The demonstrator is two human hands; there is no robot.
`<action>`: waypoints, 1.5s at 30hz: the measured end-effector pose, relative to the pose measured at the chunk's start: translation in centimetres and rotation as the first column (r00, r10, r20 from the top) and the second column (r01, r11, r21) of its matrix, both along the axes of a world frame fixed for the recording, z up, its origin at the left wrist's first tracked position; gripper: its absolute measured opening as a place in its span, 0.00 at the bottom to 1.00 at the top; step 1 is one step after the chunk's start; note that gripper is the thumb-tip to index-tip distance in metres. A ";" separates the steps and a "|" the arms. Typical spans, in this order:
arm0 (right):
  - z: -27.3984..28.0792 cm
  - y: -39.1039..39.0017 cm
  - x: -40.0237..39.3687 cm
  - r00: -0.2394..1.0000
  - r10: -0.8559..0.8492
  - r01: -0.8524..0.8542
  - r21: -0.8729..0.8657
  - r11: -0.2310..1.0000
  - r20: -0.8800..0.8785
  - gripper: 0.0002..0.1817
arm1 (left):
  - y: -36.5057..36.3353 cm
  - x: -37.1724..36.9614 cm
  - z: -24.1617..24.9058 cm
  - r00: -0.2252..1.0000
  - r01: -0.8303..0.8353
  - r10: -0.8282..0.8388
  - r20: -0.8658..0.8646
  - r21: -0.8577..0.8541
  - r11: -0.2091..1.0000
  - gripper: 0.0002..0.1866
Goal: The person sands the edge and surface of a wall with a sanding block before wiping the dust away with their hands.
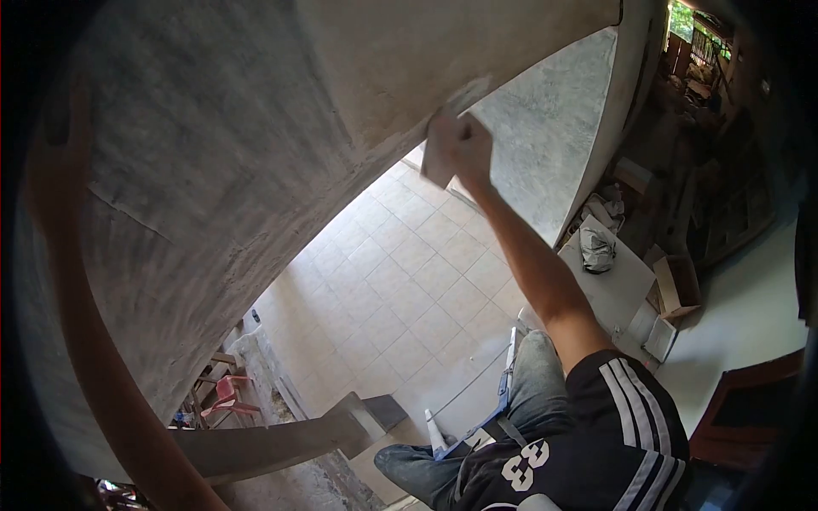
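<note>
The right hand (471, 145) grips a flat tool (437, 160) by the grey wall (230, 111). I cannot tell if the dark left hand (60, 183) is open.

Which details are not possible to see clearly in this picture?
All in the head view:
Flat, pale piece in the right hand: blur hides its exact type.
Bare left hand: dark edge shadow hides whether it holds anything.
Crumpled, grey-white bag: its own sides hide any contents.
</note>
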State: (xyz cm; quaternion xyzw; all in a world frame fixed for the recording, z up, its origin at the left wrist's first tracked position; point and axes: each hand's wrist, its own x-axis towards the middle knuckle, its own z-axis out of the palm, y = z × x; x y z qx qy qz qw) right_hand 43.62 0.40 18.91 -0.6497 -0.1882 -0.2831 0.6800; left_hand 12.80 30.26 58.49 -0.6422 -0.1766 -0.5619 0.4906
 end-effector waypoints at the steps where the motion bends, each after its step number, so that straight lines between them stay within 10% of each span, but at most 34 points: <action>1: 1.7 -1.0 -0.5 0.992 0.023 -0.004 0.151 0.989 -0.128 0.27 | -0.4 -0.1 -0.2 1.000 -0.010 0.009 -0.020 -0.055 0.998 0.43; 4: 3.3 -1.1 -1.9 0.974 0.161 -0.097 0.350 0.932 -0.159 0.25 | 0.0 0.0 -0.3 0.991 -0.133 0.133 0.009 0.004 0.991 0.47; 5: 0.0 0.4 0.3 0.998 -0.064 0.065 0.108 0.992 -0.014 0.23 | 0.6 -0.1 0.1 0.993 -0.119 0.120 -0.018 0.030 0.992 0.48; 8: 0.8 -1.1 -0.9 0.998 0.028 -0.021 -0.147 0.989 0.048 0.21 | 2.1 -0.6 1.0 0.990 0.008 -0.005 -0.142 0.015 1.000 0.50; 11: 1.5 -0.6 0.0 0.965 0.107 -0.055 0.214 0.975 -0.241 0.23 | 0.7 -0.3 0.5 0.999 -0.030 0.029 -0.035 -0.034 0.999 0.44; 14: -0.5 2.3 -0.4 0.989 -0.106 0.079 0.231 0.970 0.104 0.23 | 0.9 -0.3 0.8 0.997 -0.075 0.075 -0.001 0.028 0.997 0.38; 15: 0.3 0.7 -2.5 0.998 -0.012 0.011 0.009 1.000 0.066 0.22 | 1.2 -0.2 1.0 0.997 -0.068 0.069 -0.020 0.045 0.997 0.37; 19: 1.9 -0.7 -1.2 0.943 0.173 -0.124 0.183 0.975 -0.285 0.19 | 0.3 -0.6 0.3 0.989 -0.054 0.053 -0.136 -0.001 0.999 0.38; 26: 0.2 -0.1 -0.7 0.998 0.061 -0.060 0.063 0.996 -0.027 0.23 | -2.3 0.3 -0.7 0.999 0.036 -0.036 0.019 0.015 0.999 0.34; 30: 2.1 0.9 -1.7 0.986 0.136 -0.087 0.406 0.910 -0.093 0.21 | -1.6 0.2 -0.2 0.991 0.132 -0.129 -0.045 0.079 0.988 0.31; 32: 1.0 -0.1 -2.7 0.992 0.072 -0.070 -0.015 0.997 0.100 0.20 | 0.2 -0.3 0.4 0.997 -0.050 0.057 -0.054 0.127 0.991 0.30; 34: 1.4 -1.3 -1.1 0.992 0.014 -0.008 -0.051 0.999 0.126 0.20 | 1.3 -0.5 0.3 0.953 -0.275 0.295 -0.061 0.225 0.935 0.29; 36: 2.4 -1.9 0.3 0.979 0.095 -0.041 0.278 0.960 -0.181 0.19 | 1.6 -0.8 -0.1 0.916 -0.365 0.394 -0.076 0.250 0.897 0.28; 38: 2.0 -1.0 0.3 0.994 0.033 0.002 0.322 0.947 -0.102 0.19 | 1.3 -0.6 0.0 0.956 -0.266 0.282 -0.081 0.165 0.950 0.27; 41: 0.1 -1.1 -0.4 0.982 -0.010 0.028 -0.091 0.996 0.189 0.21 | 2.3 0.0 0.5 0.999 -0.038 0.039 -0.020 0.052 0.998 0.29; 45: 1.1 -0.8 -0.3 0.996 0.036 -0.025 0.126 0.992 -0.088 0.21 | 3.9 -0.8 0.9 0.975 -0.184 0.204 -0.090 0.194 0.964 0.32</action>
